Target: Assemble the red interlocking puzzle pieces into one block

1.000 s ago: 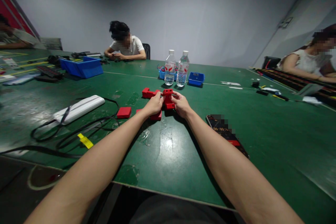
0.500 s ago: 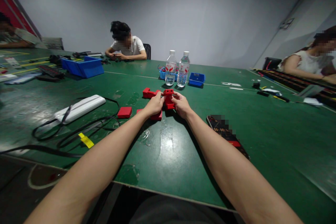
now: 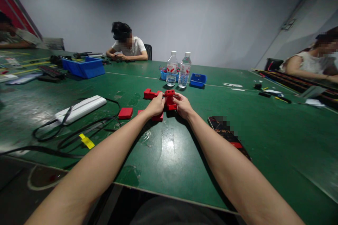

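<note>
A red block with holes in its top point(image 3: 170, 100) is held upright between my two hands above the green table point(image 3: 185, 168). My left hand point(image 3: 156, 105) grips its left side, fingers closed. From the right, my right hand point(image 3: 182, 103) pinches the same block. Behind my left hand lies a red notched piece point(image 3: 150, 94). Another red piece point(image 3: 157, 117) shows partly from under my left hand and wrist. Further left, a flat red square block point(image 3: 125, 113) rests by itself.
A white power strip point(image 3: 81, 109) with black cables lies left; a phone point(image 3: 228, 135) lies beside my right forearm. Two water bottles point(image 3: 184, 72) stand ahead, near a small blue bin point(image 3: 198, 79). A larger blue bin point(image 3: 83, 68) is back left. Other people sit around the table.
Almost nothing differs. The red block has turned very slightly between my hands, and both hands stay in place.
</note>
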{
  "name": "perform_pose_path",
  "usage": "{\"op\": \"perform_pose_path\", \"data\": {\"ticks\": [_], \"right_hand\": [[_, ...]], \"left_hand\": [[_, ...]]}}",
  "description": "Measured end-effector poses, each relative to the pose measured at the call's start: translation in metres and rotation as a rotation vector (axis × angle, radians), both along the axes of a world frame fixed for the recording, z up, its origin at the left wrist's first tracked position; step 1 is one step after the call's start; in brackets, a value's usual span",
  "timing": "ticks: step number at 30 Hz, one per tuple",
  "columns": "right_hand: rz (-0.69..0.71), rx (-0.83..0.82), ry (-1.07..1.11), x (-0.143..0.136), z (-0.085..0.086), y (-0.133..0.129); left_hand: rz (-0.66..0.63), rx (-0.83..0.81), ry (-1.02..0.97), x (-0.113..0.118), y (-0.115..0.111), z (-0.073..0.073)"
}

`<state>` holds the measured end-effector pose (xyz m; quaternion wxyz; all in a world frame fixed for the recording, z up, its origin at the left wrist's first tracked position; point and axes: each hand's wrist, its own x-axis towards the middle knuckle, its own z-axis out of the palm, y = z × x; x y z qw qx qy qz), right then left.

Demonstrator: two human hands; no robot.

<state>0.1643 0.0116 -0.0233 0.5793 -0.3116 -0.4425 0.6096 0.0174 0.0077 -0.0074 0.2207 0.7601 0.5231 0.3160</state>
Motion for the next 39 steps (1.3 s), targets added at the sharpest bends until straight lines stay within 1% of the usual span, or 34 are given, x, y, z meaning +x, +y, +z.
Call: {"op": "perform_pose_path", "data": {"ticks": [5,12,18,28,39], "right_hand": [[-0.032,-0.002,-0.001,-0.0016,-0.0016,0.002],[-0.086,-0.012,-0.074,-0.0046,-0.0004,0.0024],[-0.099,-0.008,-0.086,-0.0056,0.0008,0.0013],[-0.062,-0.038,-0.039,-0.0026,-0.0012,0.0032],[-0.071,-0.043,-0.03,-0.0028,-0.0005,0.0029]], "left_hand": [[0.005,0.002,0.005,-0.0006,0.0014,-0.0009],[-0.01,0.011,-0.015,-0.0018,0.0026,-0.0024],[0.009,0.014,0.018,-0.0014,0.0015,-0.0012],[0.021,0.013,0.044,-0.0003,-0.0007,0.0007],[0.015,0.021,0.053,-0.0004,-0.0004,0.0008]]}}
